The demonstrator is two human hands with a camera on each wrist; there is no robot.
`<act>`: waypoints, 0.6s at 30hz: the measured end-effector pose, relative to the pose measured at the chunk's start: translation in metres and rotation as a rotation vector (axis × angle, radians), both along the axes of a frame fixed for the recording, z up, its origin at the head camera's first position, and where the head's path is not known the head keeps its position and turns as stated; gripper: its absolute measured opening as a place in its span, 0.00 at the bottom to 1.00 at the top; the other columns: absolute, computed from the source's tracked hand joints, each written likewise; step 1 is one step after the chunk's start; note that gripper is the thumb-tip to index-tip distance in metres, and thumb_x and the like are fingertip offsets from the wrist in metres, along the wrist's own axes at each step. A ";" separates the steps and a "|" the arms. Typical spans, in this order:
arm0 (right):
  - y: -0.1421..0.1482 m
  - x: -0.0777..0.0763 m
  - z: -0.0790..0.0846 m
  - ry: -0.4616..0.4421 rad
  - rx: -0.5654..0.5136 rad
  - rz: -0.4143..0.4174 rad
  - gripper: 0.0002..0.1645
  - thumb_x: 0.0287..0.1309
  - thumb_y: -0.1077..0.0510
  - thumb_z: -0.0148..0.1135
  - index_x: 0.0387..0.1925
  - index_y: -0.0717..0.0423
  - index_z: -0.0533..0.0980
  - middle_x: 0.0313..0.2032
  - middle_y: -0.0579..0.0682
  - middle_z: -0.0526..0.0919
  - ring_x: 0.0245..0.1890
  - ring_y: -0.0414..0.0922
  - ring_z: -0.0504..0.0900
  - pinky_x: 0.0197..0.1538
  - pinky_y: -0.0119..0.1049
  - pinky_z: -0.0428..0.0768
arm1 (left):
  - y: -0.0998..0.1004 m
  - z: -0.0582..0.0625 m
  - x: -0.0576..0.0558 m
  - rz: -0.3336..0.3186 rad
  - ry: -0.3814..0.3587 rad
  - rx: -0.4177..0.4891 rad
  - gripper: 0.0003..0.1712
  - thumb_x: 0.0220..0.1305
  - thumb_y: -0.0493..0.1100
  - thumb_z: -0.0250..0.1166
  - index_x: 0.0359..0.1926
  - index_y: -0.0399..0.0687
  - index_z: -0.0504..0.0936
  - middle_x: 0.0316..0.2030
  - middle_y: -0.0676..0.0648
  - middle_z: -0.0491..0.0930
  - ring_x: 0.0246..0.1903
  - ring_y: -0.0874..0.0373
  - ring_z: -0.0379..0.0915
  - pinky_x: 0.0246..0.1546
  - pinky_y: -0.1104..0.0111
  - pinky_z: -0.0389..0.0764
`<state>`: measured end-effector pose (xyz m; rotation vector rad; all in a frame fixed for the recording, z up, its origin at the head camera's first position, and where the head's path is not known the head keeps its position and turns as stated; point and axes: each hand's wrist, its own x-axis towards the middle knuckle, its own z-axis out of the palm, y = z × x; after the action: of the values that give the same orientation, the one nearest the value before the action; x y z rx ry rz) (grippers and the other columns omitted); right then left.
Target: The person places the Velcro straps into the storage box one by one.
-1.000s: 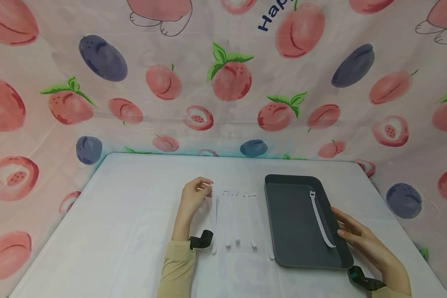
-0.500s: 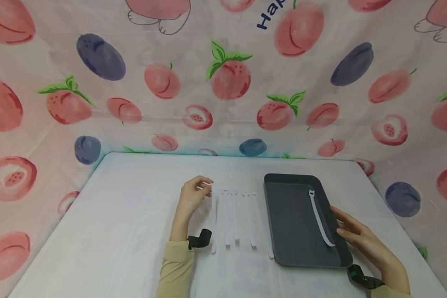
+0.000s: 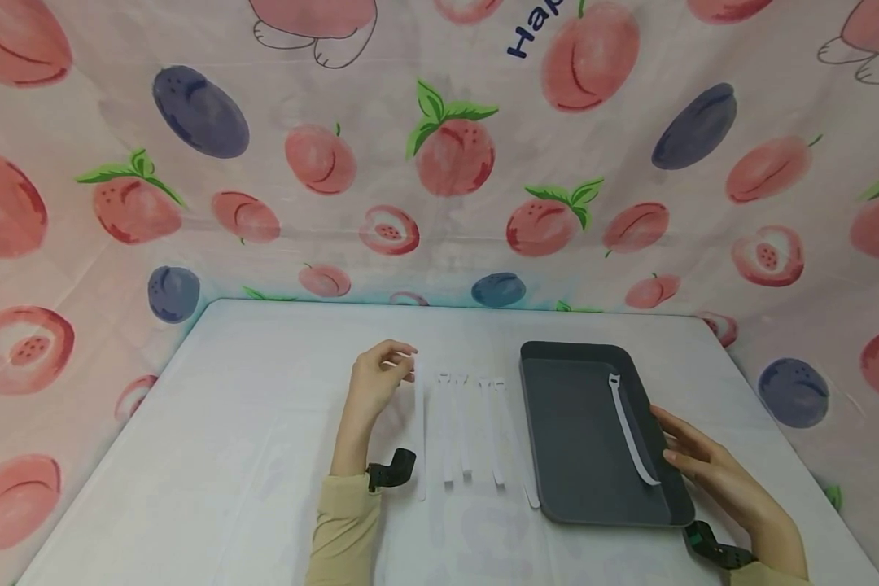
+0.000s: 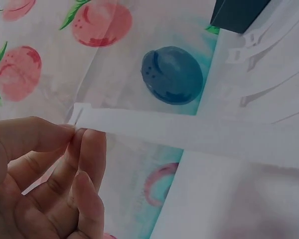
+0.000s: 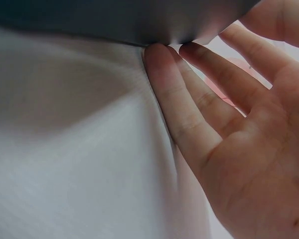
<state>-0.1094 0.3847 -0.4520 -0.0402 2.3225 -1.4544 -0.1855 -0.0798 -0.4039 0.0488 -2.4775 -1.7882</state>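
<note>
White tabletop, thin flat strip

- I'm wearing beige sleeves and black wrist cameras.
- I'm seeing white strips and a dark grey tray.
- I'm facing a pale backdrop patterned with pink and blue fruit.

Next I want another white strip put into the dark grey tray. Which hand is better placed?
Likely the left hand: it pinches a white strip by one end, while the right hand touches the side of the dark grey tray.
</note>
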 end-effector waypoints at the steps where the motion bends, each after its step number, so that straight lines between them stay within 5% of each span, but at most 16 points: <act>1: 0.000 0.000 0.000 0.002 0.004 0.001 0.38 0.64 0.50 0.48 0.70 0.34 0.43 0.71 0.61 0.39 0.67 0.67 0.41 0.57 0.72 0.50 | 0.000 0.002 0.001 0.000 0.001 0.001 0.09 0.58 0.38 0.60 0.40 0.48 0.82 0.29 0.43 0.82 0.26 0.55 0.81 0.27 0.71 0.68; 9: -0.001 0.001 0.002 0.002 -0.006 0.003 0.38 0.64 0.51 0.48 0.70 0.35 0.43 0.71 0.62 0.38 0.67 0.68 0.42 0.57 0.72 0.49 | -0.001 0.012 0.006 0.000 0.025 0.002 0.09 0.58 0.38 0.60 0.40 0.47 0.82 0.30 0.42 0.82 0.30 0.47 0.81 0.27 0.70 0.68; 18: -0.001 0.001 0.001 0.008 0.003 -0.005 0.38 0.63 0.50 0.48 0.70 0.35 0.43 0.71 0.62 0.39 0.67 0.68 0.44 0.58 0.71 0.51 | -0.001 0.024 0.012 0.006 0.048 -0.003 0.09 0.58 0.38 0.61 0.39 0.48 0.82 0.30 0.42 0.82 0.29 0.49 0.81 0.27 0.70 0.67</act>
<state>-0.1081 0.3837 -0.4506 -0.0401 2.3333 -1.4552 -0.1738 -0.0807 -0.3796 0.0132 -2.4444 -1.7626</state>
